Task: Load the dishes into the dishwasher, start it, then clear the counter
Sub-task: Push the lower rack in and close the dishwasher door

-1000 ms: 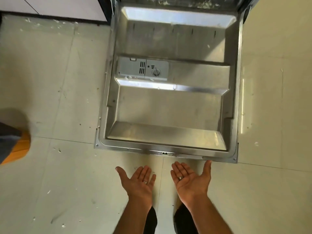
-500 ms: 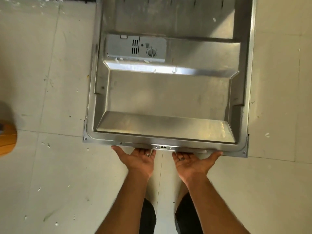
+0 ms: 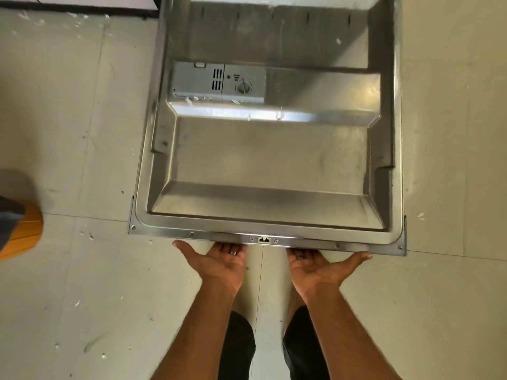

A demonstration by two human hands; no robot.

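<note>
The dishwasher door [image 3: 269, 160] lies open and flat, its steel inner face up, with a grey detergent compartment [image 3: 219, 82] near its upper left. Both palms face up under the door's near edge. My left hand [image 3: 219, 260] has its fingers tucked beneath the edge left of the latch [image 3: 264, 239], thumb spread out to the left. My right hand [image 3: 318, 266] has its fingers under the edge right of the latch, thumb stretched to the right. The fingertips of both are hidden by the door. No dishes are in view.
Pale floor tiles [image 3: 82, 283] with white flecks surround the door. An orange object [image 3: 20, 231] with something dark on it sits at the left edge. My dark trouser legs [image 3: 238, 346] show between my forearms. A dark cabinet base [image 3: 82, 8] runs along the top left.
Both hands moved forward from open air in front of the door until their fingers slid under its near edge. The view shifted slightly over the door.
</note>
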